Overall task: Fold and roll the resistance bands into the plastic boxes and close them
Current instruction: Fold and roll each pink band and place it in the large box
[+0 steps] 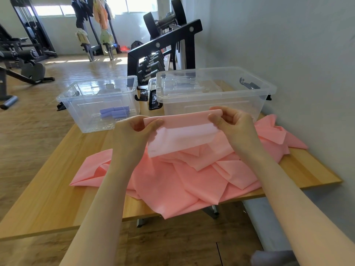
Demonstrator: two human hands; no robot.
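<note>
Head view: pink band hides fingertips (both hands).

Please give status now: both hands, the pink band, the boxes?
Left hand and right hand pinch folded end of pink resistance band, lifted. Rest heaped on wooden table. Both clear plastic boxes open; nothing blocking.

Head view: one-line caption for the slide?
Both hands, left hand and right hand, pinch a pink resistance band above the table, two clear plastic boxes behind.
</note>
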